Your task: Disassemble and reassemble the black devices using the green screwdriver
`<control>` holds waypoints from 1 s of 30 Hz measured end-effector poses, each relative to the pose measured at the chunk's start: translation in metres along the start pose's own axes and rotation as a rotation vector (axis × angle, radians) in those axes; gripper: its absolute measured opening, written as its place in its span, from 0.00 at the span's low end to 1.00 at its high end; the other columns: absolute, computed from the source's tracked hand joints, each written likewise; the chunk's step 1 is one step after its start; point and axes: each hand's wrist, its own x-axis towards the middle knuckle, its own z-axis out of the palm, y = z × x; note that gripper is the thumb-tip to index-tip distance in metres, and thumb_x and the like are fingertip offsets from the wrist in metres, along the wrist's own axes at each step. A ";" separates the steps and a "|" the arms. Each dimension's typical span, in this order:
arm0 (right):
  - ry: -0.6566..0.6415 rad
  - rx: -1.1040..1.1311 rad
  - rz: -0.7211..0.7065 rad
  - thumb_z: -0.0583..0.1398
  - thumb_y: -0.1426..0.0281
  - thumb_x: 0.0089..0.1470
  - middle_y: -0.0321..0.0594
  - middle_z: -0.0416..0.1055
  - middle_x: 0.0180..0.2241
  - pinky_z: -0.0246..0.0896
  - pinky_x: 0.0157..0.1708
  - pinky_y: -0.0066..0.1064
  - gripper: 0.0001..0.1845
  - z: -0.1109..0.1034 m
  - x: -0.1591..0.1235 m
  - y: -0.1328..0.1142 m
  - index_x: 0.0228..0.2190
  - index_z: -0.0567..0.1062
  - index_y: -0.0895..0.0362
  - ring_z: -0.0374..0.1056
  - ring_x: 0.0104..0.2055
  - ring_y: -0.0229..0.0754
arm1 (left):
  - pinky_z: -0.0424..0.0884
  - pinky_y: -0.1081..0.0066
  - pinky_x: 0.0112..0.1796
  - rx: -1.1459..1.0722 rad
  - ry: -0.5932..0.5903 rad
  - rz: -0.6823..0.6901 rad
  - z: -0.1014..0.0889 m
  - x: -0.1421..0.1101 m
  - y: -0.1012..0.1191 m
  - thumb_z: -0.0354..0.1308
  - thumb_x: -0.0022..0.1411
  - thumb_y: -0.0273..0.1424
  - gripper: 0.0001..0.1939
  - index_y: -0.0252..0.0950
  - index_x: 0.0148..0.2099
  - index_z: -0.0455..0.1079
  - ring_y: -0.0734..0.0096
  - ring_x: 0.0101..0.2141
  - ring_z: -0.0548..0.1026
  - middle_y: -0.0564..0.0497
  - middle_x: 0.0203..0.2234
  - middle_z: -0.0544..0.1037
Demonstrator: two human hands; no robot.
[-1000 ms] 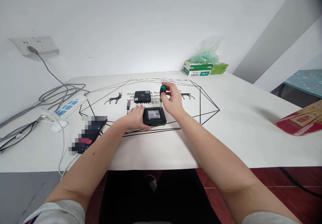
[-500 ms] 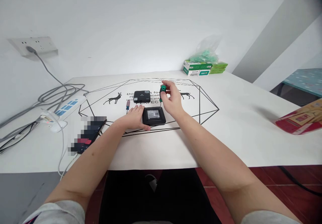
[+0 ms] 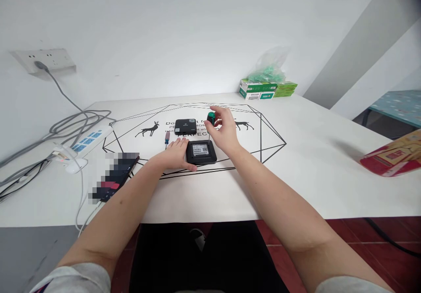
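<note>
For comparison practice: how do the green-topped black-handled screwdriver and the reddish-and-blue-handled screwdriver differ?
The green-topped black-handled screwdriver stands nearly upright in the right hand; the reddish-and-blue-handled screwdriver lies on the white table. The first's handle ends in green; the second's is reddish, blue near the shaft. Both have slim shafts.

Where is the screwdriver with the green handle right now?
In the head view, the green-handled screwdriver is in the right hand, shaft down at the far right part of the black box with the label.

Both bare forearms reach forward, left hand (image 3: 176, 153) palm-down and flat, right hand (image 3: 226, 130) raised with fingers (image 3: 221, 112) curled.
</note>
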 end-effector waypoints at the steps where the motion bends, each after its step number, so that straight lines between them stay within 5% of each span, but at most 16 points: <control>1: 0.002 0.001 0.007 0.64 0.67 0.59 0.41 0.71 0.45 0.75 0.38 0.41 0.24 0.000 0.000 0.000 0.56 0.72 0.48 0.70 0.44 0.46 | 0.48 0.41 0.73 -0.009 0.006 0.003 0.000 0.000 0.000 0.64 0.48 0.70 0.75 0.30 0.81 0.39 0.32 0.78 0.40 0.26 0.80 0.42; 30: 0.134 0.067 0.019 0.64 0.67 0.60 0.40 0.72 0.45 0.76 0.38 0.40 0.20 -0.001 0.002 0.000 0.53 0.70 0.46 0.73 0.45 0.46 | 0.48 0.41 0.73 -0.045 0.029 0.009 0.000 -0.001 0.000 0.66 0.47 0.69 0.74 0.35 0.82 0.38 0.30 0.78 0.41 0.29 0.80 0.44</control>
